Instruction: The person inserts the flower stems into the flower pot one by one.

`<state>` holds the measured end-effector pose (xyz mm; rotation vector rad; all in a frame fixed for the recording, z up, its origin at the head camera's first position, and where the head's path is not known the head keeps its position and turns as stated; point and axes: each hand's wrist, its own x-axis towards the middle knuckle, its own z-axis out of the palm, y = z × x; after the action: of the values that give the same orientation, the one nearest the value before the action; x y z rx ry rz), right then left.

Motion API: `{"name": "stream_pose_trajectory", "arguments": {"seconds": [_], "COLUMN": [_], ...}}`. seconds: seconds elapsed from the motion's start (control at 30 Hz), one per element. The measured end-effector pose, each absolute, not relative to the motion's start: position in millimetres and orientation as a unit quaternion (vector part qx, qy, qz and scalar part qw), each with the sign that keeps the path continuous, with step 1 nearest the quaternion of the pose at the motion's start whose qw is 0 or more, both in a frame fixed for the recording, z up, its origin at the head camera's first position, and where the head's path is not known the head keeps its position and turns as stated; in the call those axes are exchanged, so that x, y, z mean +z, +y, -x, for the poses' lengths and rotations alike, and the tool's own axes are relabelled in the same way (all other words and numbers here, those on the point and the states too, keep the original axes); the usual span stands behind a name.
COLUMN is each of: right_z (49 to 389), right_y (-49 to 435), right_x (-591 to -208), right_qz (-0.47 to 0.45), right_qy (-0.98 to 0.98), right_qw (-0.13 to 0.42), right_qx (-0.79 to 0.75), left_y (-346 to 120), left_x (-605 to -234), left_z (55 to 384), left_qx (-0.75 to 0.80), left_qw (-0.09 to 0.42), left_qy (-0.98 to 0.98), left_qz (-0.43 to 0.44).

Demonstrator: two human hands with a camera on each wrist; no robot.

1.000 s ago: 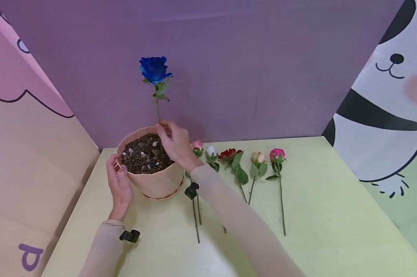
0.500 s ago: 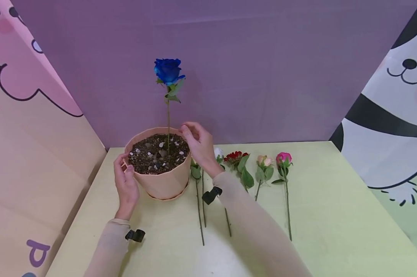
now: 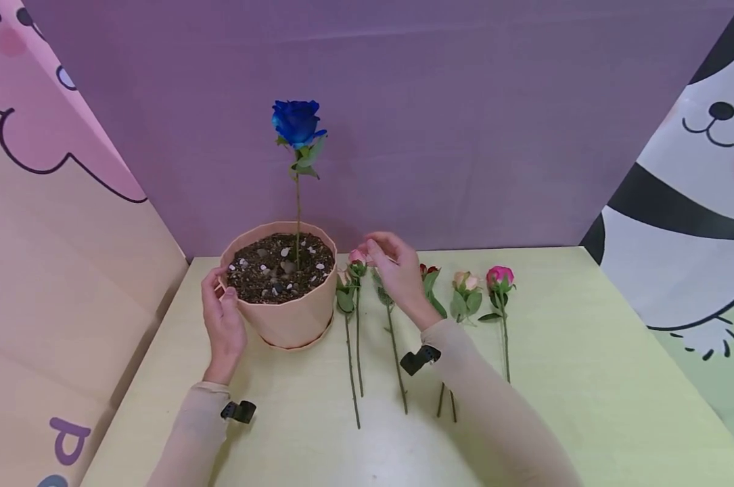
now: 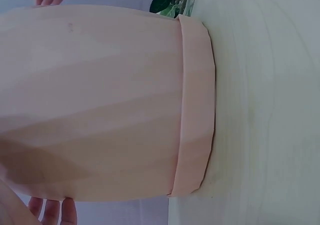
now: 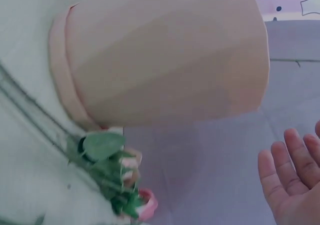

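A blue rose [image 3: 296, 124] stands upright with its stem in the dark, pebbly soil [image 3: 260, 277] of a pink flowerpot [image 3: 287, 321]. My left hand [image 3: 225, 328] holds the pot's left side; in the left wrist view its fingers [image 4: 68, 212] reach round behind the wall. Nothing is in my right hand [image 3: 400, 277], which hovers right of the pot over the lying flowers, fingers loosely bent. Beneath and beside it are a pink rose [image 3: 357, 264] and a dark red flower [image 3: 427, 270], partly hidden by the hand.
Further right on the pale table [image 3: 586, 379] lie a peach rose [image 3: 465, 283] and a hot-pink rose [image 3: 500, 276], stems toward me. The pot stands on a matching saucer [image 4: 197, 105]. A purple backdrop [image 3: 494, 135] rises behind, with printed panels on both sides.
My right hand has let go of the blue rose's stem and moved right, away from the pot, over the lying flowers. The left hand stays at the pot.
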<state>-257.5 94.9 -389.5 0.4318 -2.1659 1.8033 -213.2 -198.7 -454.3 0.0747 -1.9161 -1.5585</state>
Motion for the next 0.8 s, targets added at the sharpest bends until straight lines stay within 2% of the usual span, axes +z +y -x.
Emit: {"name": "stream_pose_trajectory", "arguments": {"seconds": [0.23, 0.8], "right_z": [247.0, 228.4], "right_y": [130.7, 226.2], "right_x": [-398.6, -419.0], "right_qz": [-0.127, -0.061], "right_qy": [-0.775, -0.828], "right_qw": [0.105, 0.102], "right_qx": [0.61, 0.547], "left_y": [-198.9, -199.0], "left_x": [-452.8, -451.6], "left_z": [211.7, 210.5], "left_qx": [-0.597, -0.595], "left_qw": [0.321, 0.32], "left_qy": [-0.735, -0.737], "left_qz": [-0.025, -0.027]}}
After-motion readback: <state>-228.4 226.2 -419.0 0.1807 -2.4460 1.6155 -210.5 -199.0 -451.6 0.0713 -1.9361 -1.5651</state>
